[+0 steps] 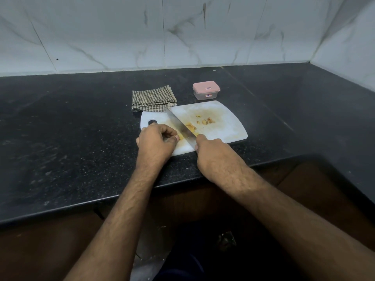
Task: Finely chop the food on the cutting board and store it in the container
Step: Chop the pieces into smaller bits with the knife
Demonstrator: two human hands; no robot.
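Two forearms reach from the bottom edge over the dark counter (71,138) to a white board (227,126). Right hand (211,151), fingers curled, grasps the knife (179,124) at its handle end (the handle itself is hidden under the hand); the blade runs diagonally up and left, tip reaching the board's far-left edge. Left hand (156,140), fingers curled, pinches a yellowish food piece (179,137) against the board, just beside the blade. Cut pieces (207,121) lie right of the blade, near the board's middle. Beyond the board: a folded checked cloth (153,98) touching its far-left corner, and a container (206,90), pink lid on, near the far edge. Marbled wall tiles (182,31) behind.
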